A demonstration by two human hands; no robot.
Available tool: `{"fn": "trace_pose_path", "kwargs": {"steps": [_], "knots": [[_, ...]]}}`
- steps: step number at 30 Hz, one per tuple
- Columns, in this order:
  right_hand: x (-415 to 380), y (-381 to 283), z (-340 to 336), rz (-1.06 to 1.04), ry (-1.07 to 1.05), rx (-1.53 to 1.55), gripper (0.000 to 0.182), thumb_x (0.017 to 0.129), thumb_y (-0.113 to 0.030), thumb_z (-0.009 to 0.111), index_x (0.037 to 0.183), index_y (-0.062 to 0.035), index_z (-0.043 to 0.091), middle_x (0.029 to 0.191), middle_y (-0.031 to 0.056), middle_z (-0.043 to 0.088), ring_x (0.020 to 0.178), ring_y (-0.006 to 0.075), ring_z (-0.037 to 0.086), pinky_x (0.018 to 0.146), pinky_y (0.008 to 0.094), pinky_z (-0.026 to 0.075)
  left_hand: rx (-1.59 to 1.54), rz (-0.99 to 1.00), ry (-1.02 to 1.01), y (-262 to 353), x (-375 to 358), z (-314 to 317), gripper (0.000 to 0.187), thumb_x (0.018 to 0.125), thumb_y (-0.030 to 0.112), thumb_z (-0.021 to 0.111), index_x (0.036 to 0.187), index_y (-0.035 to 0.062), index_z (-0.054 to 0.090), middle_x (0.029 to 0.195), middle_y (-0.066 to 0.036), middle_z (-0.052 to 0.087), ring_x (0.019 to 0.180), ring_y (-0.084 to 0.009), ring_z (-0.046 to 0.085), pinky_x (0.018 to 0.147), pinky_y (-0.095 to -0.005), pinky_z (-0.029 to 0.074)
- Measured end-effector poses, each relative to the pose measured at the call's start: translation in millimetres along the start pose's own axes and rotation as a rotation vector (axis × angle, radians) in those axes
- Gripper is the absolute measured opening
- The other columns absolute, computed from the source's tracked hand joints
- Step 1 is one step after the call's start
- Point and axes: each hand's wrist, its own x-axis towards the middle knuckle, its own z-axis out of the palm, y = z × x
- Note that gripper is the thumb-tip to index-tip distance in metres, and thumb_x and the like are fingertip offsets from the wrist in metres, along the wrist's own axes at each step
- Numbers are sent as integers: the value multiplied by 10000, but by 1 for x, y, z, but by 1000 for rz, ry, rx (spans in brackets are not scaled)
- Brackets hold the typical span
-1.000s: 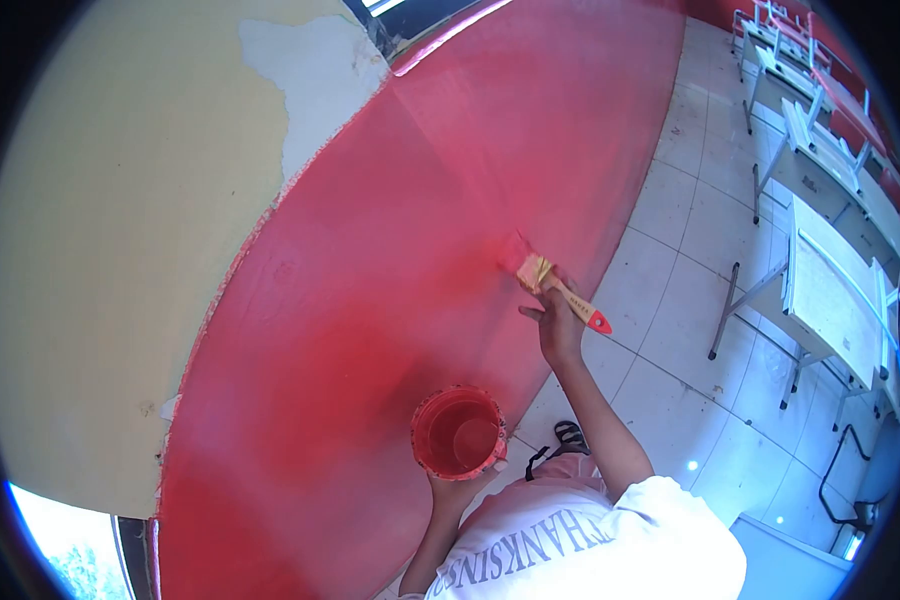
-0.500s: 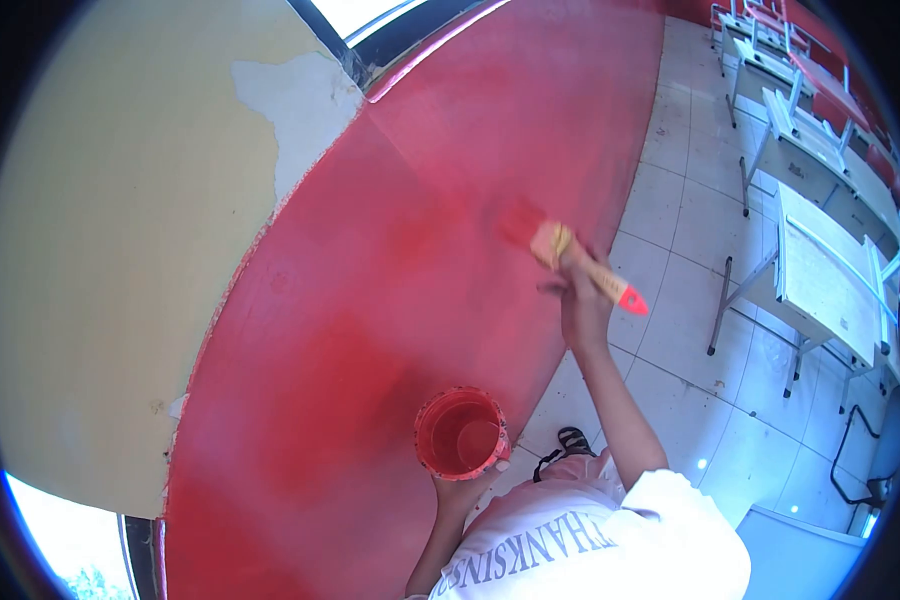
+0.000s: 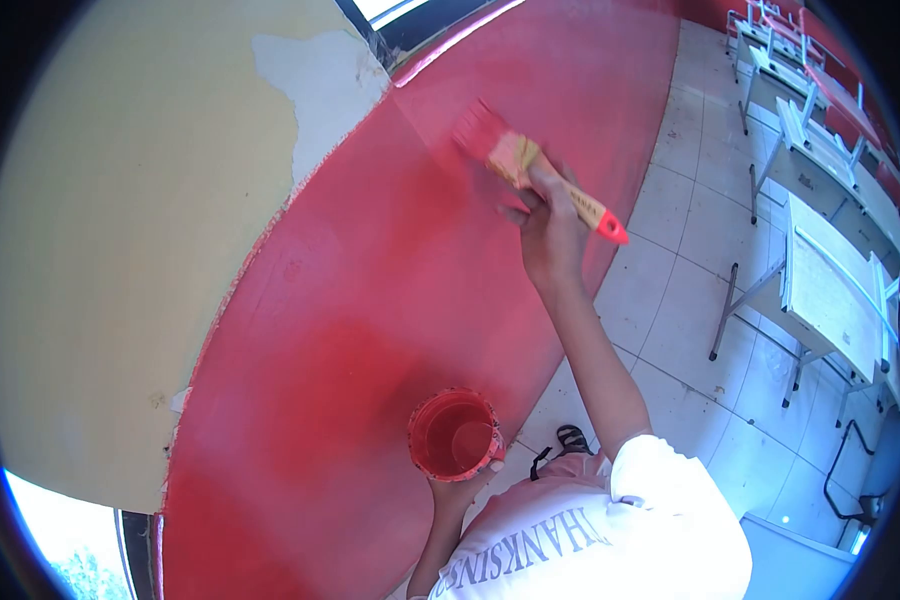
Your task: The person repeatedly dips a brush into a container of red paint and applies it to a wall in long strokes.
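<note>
My right hand (image 3: 552, 215) is closed around the wooden handle of a wide paintbrush (image 3: 515, 157). The brush's red-coated bristles lie over the upper part of a red wall (image 3: 450, 290), close to the cream wall's lower border. The handle ends in a red tip with a hole. Low in the view, my left hand (image 3: 457, 490) grips a red paint bucket (image 3: 455, 432) from beneath and at its side. Its inside is coated in red, and paint smears its rim. Patches of deeper red show on the wall.
A cream wall (image 3: 140, 240) with a peeled patch (image 3: 315, 90) borders the red part. Windows show at top and lower left. Several white desks (image 3: 835, 290) stand along the right on a tiled floor (image 3: 685, 330). A sandaled foot (image 3: 573, 440) is below.
My right hand has carried the brush up and to the left along the red wall. The bucket in my left hand has barely shifted. The view has tilted slightly.
</note>
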Motion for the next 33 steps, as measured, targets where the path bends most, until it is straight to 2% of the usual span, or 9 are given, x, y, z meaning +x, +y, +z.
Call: {"fn": "trace_pose_path", "kwargs": {"steps": [9,12,15,19,21,24,26,29,33], "knots": [[-39,64,-146,137,176,-147,480,837,-114,509,1278,-2,354,1105,111,526,914,183,577,621,329,556,5,-21,-12,-10,2,-3,805,544,125,810,1232,26,405,1132,-106,548,1030,-228,552,866,-358,461],[-46,81,-192,160,219,-227,479,849,-113,459,1301,-14,339,1111,109,547,936,217,598,632,323,547,-9,-68,-22,-9,1,-1,815,548,129,810,1241,23,395,1141,-111,545,1041,-233,549,875,-361,460],[-54,89,-226,190,271,-299,474,845,-113,471,1290,-2,352,1106,120,541,918,209,600,613,306,554,-80,-129,-17,9,3,11,818,554,130,808,1247,22,387,1144,-115,543,1055,-242,545,887,-365,458],[-70,84,-251,125,346,-438,452,845,-118,493,1260,23,385,1104,127,534,914,199,592,592,289,554,-110,-159,-69,22,4,14,763,573,26,797,1224,56,401,1130,-73,530,1024,-189,542,850,-324,469],[-75,67,-234,20,377,-531,443,846,-124,504,1247,34,400,1112,131,527,917,197,587,586,284,551,-56,-88,-67,10,2,6,763,570,29,800,1222,55,404,1124,-71,535,1020,-190,545,853,-325,468],[-58,29,-171,-108,279,-485,424,848,-128,512,1226,41,420,1114,123,527,921,191,581,589,289,548,-41,-83,-60,8,2,7,762,568,35,803,1218,56,407,1130,-70,534,1022,-192,544,863,-330,463],[-40,4,-116,-103,160,-379,430,825,-130,554,1215,16,446,1132,117,508,893,180,579,592,311,559,-58,-81,-55,7,2,7,759,566,40,806,1214,56,412,1131,-71,533,1022,-193,545,867,-332,462],[-26,-36,-22,-108,9,-202,414,831,-128,514,1219,-22,414,1086,124,545,910,200,599,596,314,545,-55,-69,-51,7,-1,6,755,561,46,811,1207,56,420,1132,-74,534,1025,-195,544,870,-332,462],[-7,-44,41,-152,-150,-30,407,815,-122,517,1204,-42,425,1039,113,562,881,206,618,580,318,548,-32,-77,-35,10,-2,5,750,557,55,815,1200,54,428,1131,-78,535,1026,-196,544,870,-332,463]]}}
